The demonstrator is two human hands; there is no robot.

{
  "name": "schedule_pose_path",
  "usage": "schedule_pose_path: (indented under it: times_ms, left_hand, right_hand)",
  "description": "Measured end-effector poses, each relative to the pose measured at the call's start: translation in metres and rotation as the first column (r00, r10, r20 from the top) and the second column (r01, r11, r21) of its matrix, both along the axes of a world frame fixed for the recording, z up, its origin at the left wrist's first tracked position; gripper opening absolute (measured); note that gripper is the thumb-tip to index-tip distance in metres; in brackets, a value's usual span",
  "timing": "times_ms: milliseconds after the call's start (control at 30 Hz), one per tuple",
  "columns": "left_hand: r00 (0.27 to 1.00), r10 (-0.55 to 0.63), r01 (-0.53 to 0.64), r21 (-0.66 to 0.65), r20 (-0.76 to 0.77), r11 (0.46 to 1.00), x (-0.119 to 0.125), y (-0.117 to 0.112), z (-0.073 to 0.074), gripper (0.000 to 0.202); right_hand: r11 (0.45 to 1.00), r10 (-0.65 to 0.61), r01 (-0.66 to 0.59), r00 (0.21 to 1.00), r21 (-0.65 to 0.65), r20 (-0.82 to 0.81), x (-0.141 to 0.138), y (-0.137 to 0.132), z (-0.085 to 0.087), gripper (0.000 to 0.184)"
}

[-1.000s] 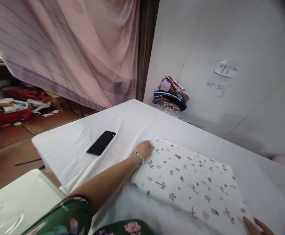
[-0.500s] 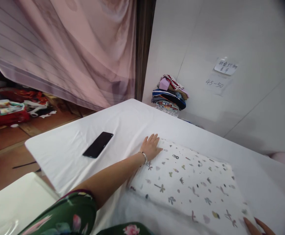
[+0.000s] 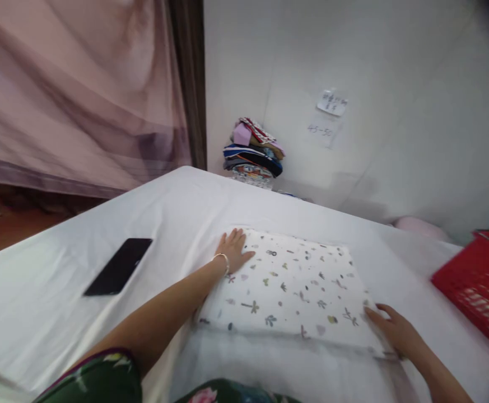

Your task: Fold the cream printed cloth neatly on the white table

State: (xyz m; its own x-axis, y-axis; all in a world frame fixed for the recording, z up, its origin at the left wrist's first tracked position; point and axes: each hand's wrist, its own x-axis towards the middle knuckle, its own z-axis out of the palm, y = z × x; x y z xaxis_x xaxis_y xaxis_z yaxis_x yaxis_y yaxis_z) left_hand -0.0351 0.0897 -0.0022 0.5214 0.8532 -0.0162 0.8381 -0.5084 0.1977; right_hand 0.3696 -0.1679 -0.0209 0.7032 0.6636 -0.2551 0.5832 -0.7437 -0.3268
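Observation:
A folded white cloth (image 3: 294, 291) with small plant and leaf prints lies flat on the white-covered table. My left hand (image 3: 233, 252), with a bracelet at the wrist, rests spread on its far left corner. At the right edge, my right hand (image 3: 393, 327) grips the cloth's side, thumb on top; its other fingers are partly hidden. A sheer whitish layer (image 3: 269, 361) extends from the cloth's near edge towards me; whether it is plastic or fabric I cannot tell.
A black phone (image 3: 119, 267) lies left on the white table cover (image 3: 172, 207). A red plastic basket (image 3: 481, 285) stands at the right. Beyond the far edge is a stack of folded fabrics (image 3: 253, 151) by the wall. A pink curtain (image 3: 80, 95) hangs at the left.
The view has swung right, bringing the red basket and more of my right hand into sight. My left hand stays flat on the same corner of the cloth.

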Motion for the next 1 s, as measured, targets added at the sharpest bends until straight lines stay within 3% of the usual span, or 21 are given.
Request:
schedule_pose_path:
  times_ms: [133,267,367,500,600,700,867,1000]
  left_hand:
    - [0.998,0.045,-0.046,-0.021,-0.045,0.999,0.005,0.004,0.010,0.073]
    - [1.000,-0.015,0.015,0.144,0.001,0.989,0.009,-0.007,0.021,0.074]
    - [0.996,-0.086,0.089,0.144,-0.031,0.986,0.012,-0.013,0.010,0.075]
    - [0.997,-0.041,0.044,0.035,-0.070,0.998,0.013,-0.009,-0.007,0.081]
    - [0.997,-0.044,0.046,0.024,-0.063,0.999,0.011,-0.007,-0.007,0.080]
    - [0.997,-0.051,0.052,0.013,-0.053,0.999,0.010,-0.010,-0.004,0.080]
    - [0.998,-0.058,0.059,0.026,-0.016,0.998,0.010,-0.011,-0.006,0.079]
    - [0.997,-0.067,0.067,0.020,-0.034,0.998,0.009,-0.009,-0.010,0.080]
  right_hand:
    - [1.000,0.016,-0.016,0.998,-0.006,-0.063,-0.012,-0.004,0.016,0.059]
    - [0.998,0.069,-0.068,0.993,-0.016,0.093,-0.021,-0.003,0.030,0.054]
    - [0.979,0.146,-0.175,0.962,0.107,0.233,-0.040,0.016,0.042,0.056]
    - [0.861,0.399,-0.455,0.881,0.226,0.253,-0.076,0.066,0.049,0.061]
    - [0.787,0.543,-0.586,0.807,0.195,0.234,-0.094,0.105,0.047,0.067]
    - [0.769,0.590,-0.629,0.767,0.113,0.251,-0.092,0.134,0.039,0.069]
    - [0.839,0.533,-0.541,0.801,-0.052,0.273,-0.061,0.158,0.015,0.065]
    - [0.845,0.523,-0.532,0.808,-0.044,0.270,-0.050,0.158,0.004,0.065]
